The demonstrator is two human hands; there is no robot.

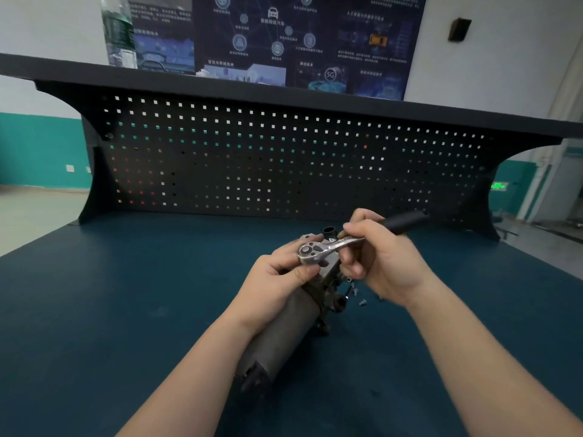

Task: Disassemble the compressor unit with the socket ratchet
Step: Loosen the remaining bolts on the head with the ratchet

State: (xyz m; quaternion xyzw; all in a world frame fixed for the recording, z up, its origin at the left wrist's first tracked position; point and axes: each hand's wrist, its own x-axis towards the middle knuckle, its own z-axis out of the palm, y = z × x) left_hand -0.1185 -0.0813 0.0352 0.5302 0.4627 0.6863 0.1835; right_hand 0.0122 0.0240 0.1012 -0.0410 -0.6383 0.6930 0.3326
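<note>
The grey, worn compressor unit (284, 329) lies lengthwise on the blue bench mat, its far end under my hands. My left hand (274, 279) wraps around the unit's upper part, thumb pressed near the ratchet head. The socket ratchet (318, 249) has a chrome head and shank and a black grip that points back and to the right. Its head sits on top of the unit's far end. My right hand (378, 257) holds the ratchet's shank between fingers and thumb. The socket and the bolt beneath the head are hidden.
A few small loose bolts (359, 298) lie on the mat (126, 294) just right of the unit. A black pegboard (284, 159) walls off the back of the bench, with a shelf above it carrying a water bottle (118, 29).
</note>
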